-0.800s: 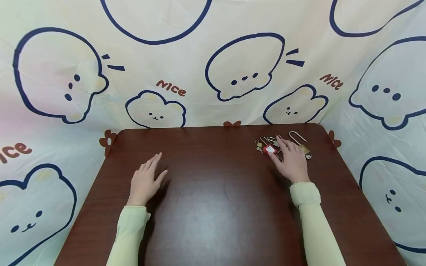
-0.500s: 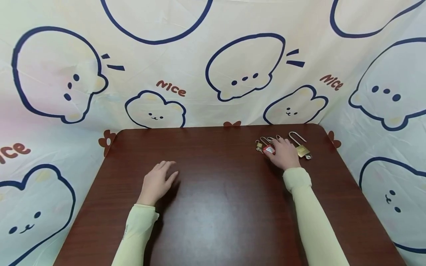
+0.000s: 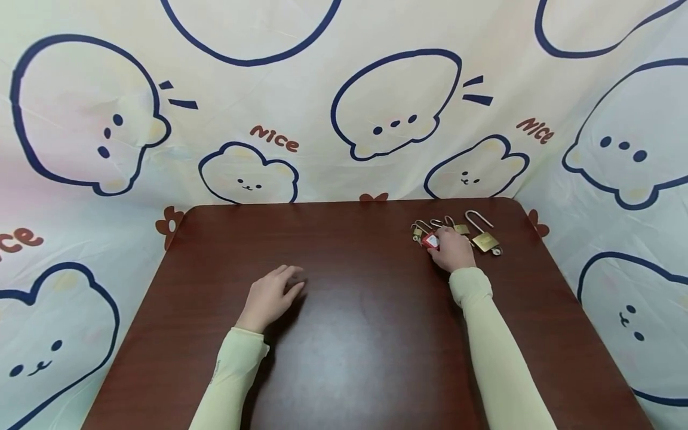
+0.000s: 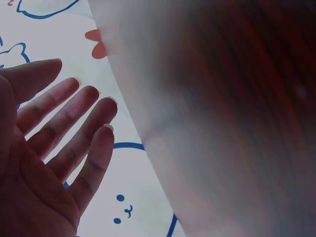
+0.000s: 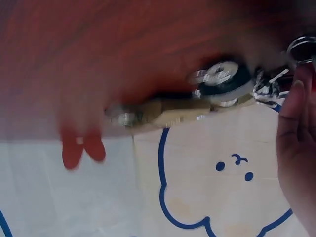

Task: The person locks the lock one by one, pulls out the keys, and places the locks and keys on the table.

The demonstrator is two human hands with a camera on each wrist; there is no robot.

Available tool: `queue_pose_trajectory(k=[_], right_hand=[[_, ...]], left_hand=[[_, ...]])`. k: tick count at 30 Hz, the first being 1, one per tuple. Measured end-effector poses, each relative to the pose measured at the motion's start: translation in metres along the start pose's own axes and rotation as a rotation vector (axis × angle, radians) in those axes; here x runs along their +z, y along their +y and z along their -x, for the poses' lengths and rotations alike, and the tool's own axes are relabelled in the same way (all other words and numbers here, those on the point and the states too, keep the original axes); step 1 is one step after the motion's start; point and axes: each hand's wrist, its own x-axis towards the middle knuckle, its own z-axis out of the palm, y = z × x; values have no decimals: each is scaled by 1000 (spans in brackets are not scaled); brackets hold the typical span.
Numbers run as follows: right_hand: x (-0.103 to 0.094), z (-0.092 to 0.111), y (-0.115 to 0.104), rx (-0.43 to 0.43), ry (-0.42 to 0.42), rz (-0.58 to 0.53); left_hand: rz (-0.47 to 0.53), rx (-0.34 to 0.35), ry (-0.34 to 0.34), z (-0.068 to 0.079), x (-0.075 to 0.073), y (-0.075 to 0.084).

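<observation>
At the back right of the table, my right hand [image 3: 454,251] has its thumb and fingers around a red padlock [image 3: 430,240] with a white label and a raised shackle. In the right wrist view the right hand [image 5: 296,123] is mostly cut off at the edge, its fingertips right by a metal key ring [image 5: 302,49]. To its right lies a large brass padlock [image 3: 486,241] with an open shackle, and behind it a smaller brass padlock [image 3: 461,229]. My left hand [image 3: 269,298] hovers left of the table's middle with loosely bent fingers, holding nothing.
A tiny brass padlock [image 3: 417,232] lies at the left end of the group. The dark brown table [image 3: 344,382] ends at a patterned cloth wall [image 3: 322,119] behind and on both sides.
My right hand has moved left and nearer from over the padlocks onto the red one, uncovering the brass padlocks. The left hand has drifted right and nearer, its fingers bending more.
</observation>
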Motion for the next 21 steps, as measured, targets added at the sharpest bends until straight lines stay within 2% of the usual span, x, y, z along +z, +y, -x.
queue_pose_trajectory(k=[5, 10, 16, 21], right_hand=[[0, 8, -9, 11, 45, -66], [-11, 15, -28, -18, 122, -177], [-21, 27, -60, -124, 159, -286], [-25, 40, -90, -224, 146, -324]], left_hand=[[34, 19, -7, -1, 0, 3], [157, 43, -7, -6, 2, 10], [460, 13, -89, -19, 7, 24], [688, -32, -144, -31, 12, 40]])
